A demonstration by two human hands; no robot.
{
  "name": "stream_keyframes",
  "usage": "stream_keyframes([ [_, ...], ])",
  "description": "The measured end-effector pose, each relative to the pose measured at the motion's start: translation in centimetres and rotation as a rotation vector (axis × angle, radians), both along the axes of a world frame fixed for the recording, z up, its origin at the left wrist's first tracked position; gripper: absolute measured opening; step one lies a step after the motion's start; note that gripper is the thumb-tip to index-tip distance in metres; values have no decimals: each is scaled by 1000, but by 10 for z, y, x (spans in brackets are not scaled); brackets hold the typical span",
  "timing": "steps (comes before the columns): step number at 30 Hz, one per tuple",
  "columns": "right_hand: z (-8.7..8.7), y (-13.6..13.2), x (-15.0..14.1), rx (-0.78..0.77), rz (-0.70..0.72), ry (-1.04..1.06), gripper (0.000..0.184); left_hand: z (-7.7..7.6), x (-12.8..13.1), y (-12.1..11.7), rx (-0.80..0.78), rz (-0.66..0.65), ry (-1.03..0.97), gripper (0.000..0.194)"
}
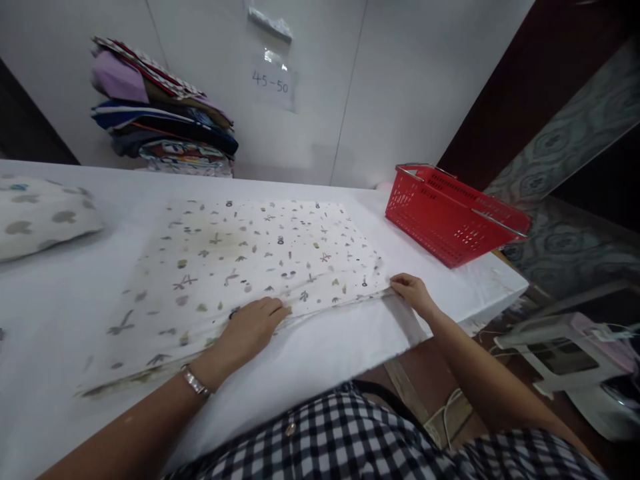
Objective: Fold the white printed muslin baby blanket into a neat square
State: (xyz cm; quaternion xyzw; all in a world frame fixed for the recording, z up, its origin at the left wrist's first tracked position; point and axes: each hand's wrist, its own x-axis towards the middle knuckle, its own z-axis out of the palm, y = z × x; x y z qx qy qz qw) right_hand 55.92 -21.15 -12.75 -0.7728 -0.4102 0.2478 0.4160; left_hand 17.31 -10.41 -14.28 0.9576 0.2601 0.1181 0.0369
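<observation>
A white cloth [260, 253] printed with small plants and shapes lies spread flat on the white table, its near edge folded in layers. My left hand [250, 327] rests palm down on that near edge, fingers extended and lying on the fabric. At the cloth's near right corner, my right hand [413, 290] pinches the edge between thumb and fingers. The undersides of both hands are hidden. A bracelet [195, 381] circles my left wrist.
A red basket [450, 220] stands at the table's right end. Folded fabrics [165, 120] are stacked against the wall at back left. Another printed cloth [45, 217] lies at far left. A paper label [273, 83] reads "45-50". White equipment [565, 353] sits beyond the table's right edge.
</observation>
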Motion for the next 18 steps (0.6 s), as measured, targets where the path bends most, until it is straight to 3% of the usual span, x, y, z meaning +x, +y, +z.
stream_keyframes([
  [5,5,-4,3,-109,-64,97,31,6,2,-4,-33,46,18,34],
  [11,10,-2,4,-275,-127,139,8,5,-2,-4,-98,11,-48,37],
  [18,13,1,9,-411,-96,79,26,7,-3,-4,-147,-6,-98,31],
])
